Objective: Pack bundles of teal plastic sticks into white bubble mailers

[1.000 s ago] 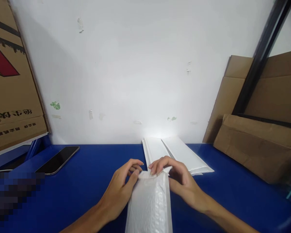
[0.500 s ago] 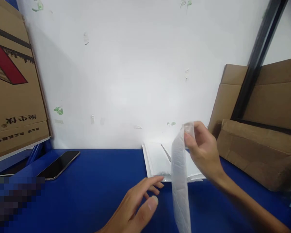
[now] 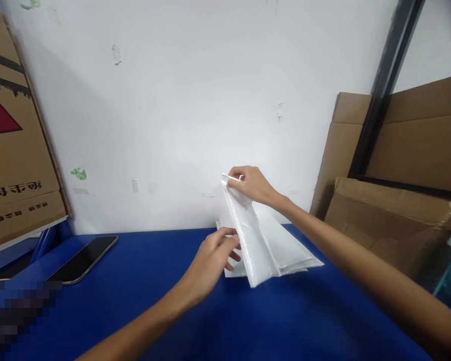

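Note:
A white plastic packet [image 3: 250, 238] with a shiny film surface stands tilted up from the blue table, its lower corner close to the tabletop. At its upper edge, the thumb and fingers of my right hand [image 3: 250, 181] are closed on it. My left hand [image 3: 216, 255] is beside the packet's left edge, fingers loosely bent and apart, thumb and forefinger near or touching the edge. Behind and to the right, more flat white packets [image 3: 291, 245] lie on the table. Whether the raised packet is joined to them is hidden.
A black-screened phone [image 3: 84, 259] lies at the left of the blue table [image 3: 150, 281]. A printed cardboard box [image 3: 18, 150] stands at far left. Brown cardboard pieces [image 3: 383, 225] and a dark post [image 3: 376, 95] are on the right. A white wall [image 3: 180, 125] rises behind.
My right hand has moved left and now grips a raised white packet; the long translucent strip it held no longer shows. My left hand has moved up to the packet's edge. The view has shifted slightly.

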The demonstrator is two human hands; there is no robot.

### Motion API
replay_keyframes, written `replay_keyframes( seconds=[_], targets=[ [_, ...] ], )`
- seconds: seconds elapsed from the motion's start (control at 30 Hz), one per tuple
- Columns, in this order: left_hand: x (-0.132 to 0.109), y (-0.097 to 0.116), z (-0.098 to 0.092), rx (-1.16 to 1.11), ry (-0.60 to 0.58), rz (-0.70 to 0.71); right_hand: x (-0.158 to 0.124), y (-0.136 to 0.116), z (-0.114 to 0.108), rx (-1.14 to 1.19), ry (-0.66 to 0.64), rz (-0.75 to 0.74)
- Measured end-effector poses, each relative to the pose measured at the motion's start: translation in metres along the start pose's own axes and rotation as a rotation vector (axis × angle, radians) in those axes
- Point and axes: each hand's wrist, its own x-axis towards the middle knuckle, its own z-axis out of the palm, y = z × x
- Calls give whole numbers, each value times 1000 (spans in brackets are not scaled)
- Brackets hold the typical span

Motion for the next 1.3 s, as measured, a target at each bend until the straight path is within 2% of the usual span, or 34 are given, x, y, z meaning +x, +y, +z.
replay_keyframes(
  seconds=[0.07, 0.13, 0.2, 0.3, 0.5, 0.57, 0.67, 0.8, 0.9, 1.03, 1.13, 1.23, 1.3],
  targets=[
    [11, -5, -2, -104, -34, -5, 12, 15, 10, -54, -101, 26],
    [21, -9, -5, -73, 15, -1, 21, 29, 21, -109, -220, 53],
    [30, -14, -8, 53, 51, -24, 26, 42, 33, -152, -338, 66],
    [39, -23, -15, 236, 36, -81, 25, 53, 51, -204, -491, 68],
    [48, -46, -22, 601, 78, -138, 5, 65, 87, -269, -707, 55],
    [47, -51, -22, 704, 101, -145, -4, 67, 96, -291, -705, 42],
    [40, -56, -19, 825, 122, -149, -15, 68, 103, -331, -619, 26],
    [22, -55, -18, 960, 146, -115, -27, 64, 98, -351, -508, 21],
    [10, -52, -16, 1009, 122, -82, -35, 60, 90, -351, -450, 39],
    [5, -51, -10, 1032, 93, -86, -46, 60, 85, -293, -484, 76],
    [2, -52, -5, 1031, 138, -81, -53, 64, 89, -207, -565, 83],
    [-5, -54, -1, 1046, 161, 88, -55, 69, 94, -142, -602, 79],
    [-9, -57, 1, 1098, 72, 241, -54, 71, 96, -123, -601, 79]
  ],
)
